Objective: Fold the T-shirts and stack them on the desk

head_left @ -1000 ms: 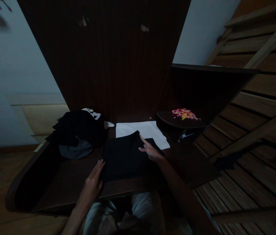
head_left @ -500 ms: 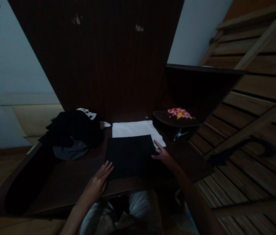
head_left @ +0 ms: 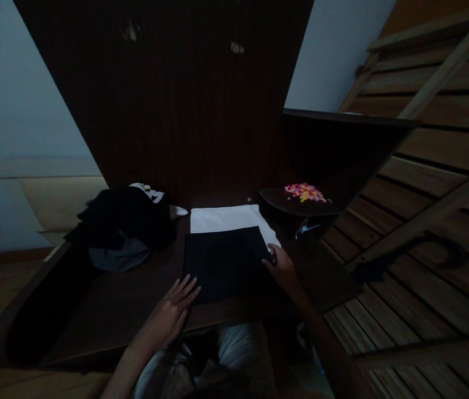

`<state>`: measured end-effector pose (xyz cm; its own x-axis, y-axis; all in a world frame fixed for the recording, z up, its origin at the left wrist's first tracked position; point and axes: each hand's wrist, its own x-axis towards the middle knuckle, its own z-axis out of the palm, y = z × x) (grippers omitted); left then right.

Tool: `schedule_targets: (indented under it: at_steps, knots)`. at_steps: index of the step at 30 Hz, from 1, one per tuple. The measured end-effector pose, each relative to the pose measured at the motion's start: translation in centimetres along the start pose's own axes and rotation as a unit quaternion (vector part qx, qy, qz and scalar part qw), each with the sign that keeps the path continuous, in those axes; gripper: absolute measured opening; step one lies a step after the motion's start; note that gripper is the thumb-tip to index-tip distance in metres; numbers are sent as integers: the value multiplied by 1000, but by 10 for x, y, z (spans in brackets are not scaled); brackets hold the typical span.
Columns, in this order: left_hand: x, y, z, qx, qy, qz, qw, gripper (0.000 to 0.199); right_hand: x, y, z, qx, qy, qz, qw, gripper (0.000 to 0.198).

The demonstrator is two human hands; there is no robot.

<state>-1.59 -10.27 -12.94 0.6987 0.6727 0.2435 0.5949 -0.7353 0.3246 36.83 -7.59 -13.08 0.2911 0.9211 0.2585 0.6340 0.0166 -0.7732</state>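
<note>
A flat black rectangle of folded cloth (head_left: 226, 260) lies on the dark wooden desk in front of me. It overlaps the near part of a white folded cloth (head_left: 222, 218), whose far part and right edge show. My left hand (head_left: 174, 305) rests with fingers spread on the near left corner of the black cloth. At its right edge, my right hand (head_left: 282, 269) has thumb and fingers closed on the cloth, beside the white one. The dim light hides the black cloth's folds.
A heap of dark clothes (head_left: 126, 227) sits on the desk's left side. Small pink and yellow pieces (head_left: 306, 192) lie on a rounded shelf (head_left: 276, 199) at the right. Below it is a small light object (head_left: 306, 227). A slatted wooden frame (head_left: 426, 194) stands to the right.
The black cloth has shifted slightly right and turned a little. My right hand has moved right and its fingers have closed on the edge; my left hand has slid slightly right.
</note>
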Motion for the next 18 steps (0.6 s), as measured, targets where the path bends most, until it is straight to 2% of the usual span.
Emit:
schedule_targets:
  at_steps: [3,5,6,8,10,13,15,18]
  knots:
    - [0,4,-10,-45,-25,-9,999,53,-6,3,0,-27,12,-15,999,41]
    - [5,5,-13,-105,4,-59,993,45,-6,7,0,-12,10,6,1000,42]
    - [9,4,-13,-143,38,-98,984,42,-4,9,-1,3,4,23,1000,44]
    - [21,-1,-12,-228,124,-196,946,41,1,14,-1,49,-19,68,996,48]
    - [35,-10,-10,-326,190,-290,879,44,9,17,-1,112,-53,126,984,52]
    - [54,-24,-11,-453,213,-381,777,50,21,16,0,202,-101,205,952,47]
    - [63,-29,-15,-490,198,-407,745,54,26,10,1,228,-123,213,942,40]
    - [72,-29,-22,-513,172,-402,738,63,27,-2,1,231,-141,190,944,35]
